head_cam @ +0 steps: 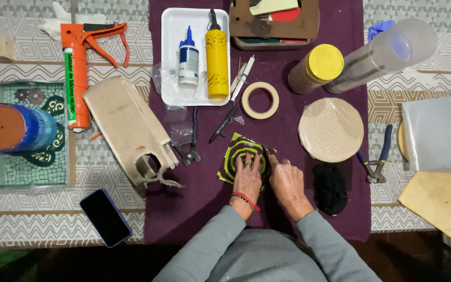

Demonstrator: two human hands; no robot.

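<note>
A small square tile (238, 154) with a green and black spiral lies on the purple cloth (199, 209). My left hand (247, 180), with a red bead bracelet at the wrist, rests flat on the tile's lower part, fingers spread. Beside it, my right hand (286, 180) touches the tile's right edge with a fingertip; whether it pinches a small piece is too small to tell. Both sleeves are grey.
Around the tile lie nippers (188, 151), a dark pen tool (223, 125), a tape roll (260, 100), a round mesh disc (331, 129), a black cloth (330, 188), blue-handled pliers (376, 164). A white tray (170, 57) holds glue bottles. An orange caulking gun (79, 68) and phone (105, 216) sit left.
</note>
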